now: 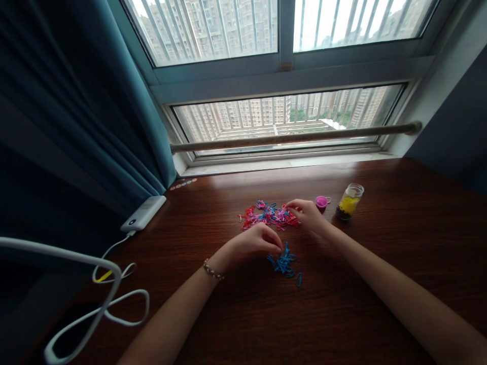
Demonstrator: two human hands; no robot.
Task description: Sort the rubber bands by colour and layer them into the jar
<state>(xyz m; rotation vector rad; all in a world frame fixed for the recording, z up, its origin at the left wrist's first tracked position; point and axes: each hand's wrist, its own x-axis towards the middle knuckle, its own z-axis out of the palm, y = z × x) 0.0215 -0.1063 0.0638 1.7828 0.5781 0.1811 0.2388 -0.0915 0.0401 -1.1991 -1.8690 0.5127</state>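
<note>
My left hand (262, 239) reaches in from the left, its fingers closed in a pinch over a small heap of blue rubber bands (284, 262). Whatever lies between those fingertips is too small to make out. Farther back is a larger pile of mixed rubber bands (268, 217) in red, pink and blue. At that pile's right edge, my right hand (306, 214) has its thumb and fingers pressed together, touching the bands. I cannot see clearly what it pinches. One loose blue band (299, 279) lies just in front of the blue heap.
Right of the pile stand a small pink lid (321, 202) with a loop and a clear jar (349, 202) holding yellow and dark contents. A white power bank (143, 214) with a white cable (117, 274) is at left. A curtain, window and rail border the brown table.
</note>
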